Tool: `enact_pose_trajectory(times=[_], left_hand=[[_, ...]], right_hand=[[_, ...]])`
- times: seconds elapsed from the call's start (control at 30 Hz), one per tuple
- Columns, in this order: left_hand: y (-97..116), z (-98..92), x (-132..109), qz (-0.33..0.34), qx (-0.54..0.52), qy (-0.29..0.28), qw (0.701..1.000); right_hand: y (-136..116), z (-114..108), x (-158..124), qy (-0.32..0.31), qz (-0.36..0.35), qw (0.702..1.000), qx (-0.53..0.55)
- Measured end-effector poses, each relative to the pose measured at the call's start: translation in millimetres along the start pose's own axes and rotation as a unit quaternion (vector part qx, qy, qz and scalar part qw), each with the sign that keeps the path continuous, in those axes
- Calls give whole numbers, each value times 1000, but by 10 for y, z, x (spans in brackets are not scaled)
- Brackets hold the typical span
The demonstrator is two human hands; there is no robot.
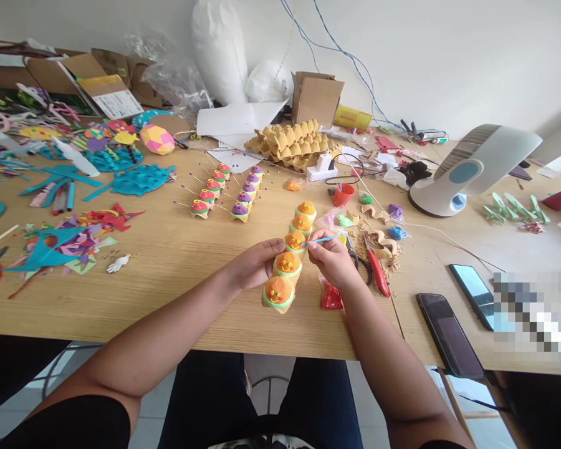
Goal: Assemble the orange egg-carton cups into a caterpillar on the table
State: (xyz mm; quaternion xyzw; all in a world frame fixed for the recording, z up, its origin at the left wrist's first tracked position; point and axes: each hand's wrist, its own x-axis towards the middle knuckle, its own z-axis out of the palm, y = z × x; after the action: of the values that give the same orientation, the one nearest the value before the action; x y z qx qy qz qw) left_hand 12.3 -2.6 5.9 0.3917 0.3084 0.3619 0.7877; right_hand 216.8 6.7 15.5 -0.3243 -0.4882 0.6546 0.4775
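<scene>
A strip of egg carton cups with orange domes runs away from me above the table, green bands round the cups and yellow smiling faces on the nearer ones. Its left side is gripped by my left hand, fingers partly hidden behind it. My right hand pinches a thin blue stick, whose tip meets the middle cup near its face. Farther left stand two finished-looking strips, one with red domes and one with purple domes, with thin pins sticking out sideways.
Right of my hands lie a red utility knife, black-handled scissors and a red clay packet. Beyond are a red cup, stacked egg cartons and a white fan. Two phones rest at right; paper scraps cover the left.
</scene>
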Motion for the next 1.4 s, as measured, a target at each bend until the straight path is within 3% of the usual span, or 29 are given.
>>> enact_pose_trajectory(times=[0.3,1.4], left_hand=[[5,6,-2,0,-63,-31,998],[-9,-20,-7,-9,-70,-32,997]], right_hand=[[-9,-5,-2,-12,-4,1000,24],[-13,20,-10,8,-7,1000,-2]])
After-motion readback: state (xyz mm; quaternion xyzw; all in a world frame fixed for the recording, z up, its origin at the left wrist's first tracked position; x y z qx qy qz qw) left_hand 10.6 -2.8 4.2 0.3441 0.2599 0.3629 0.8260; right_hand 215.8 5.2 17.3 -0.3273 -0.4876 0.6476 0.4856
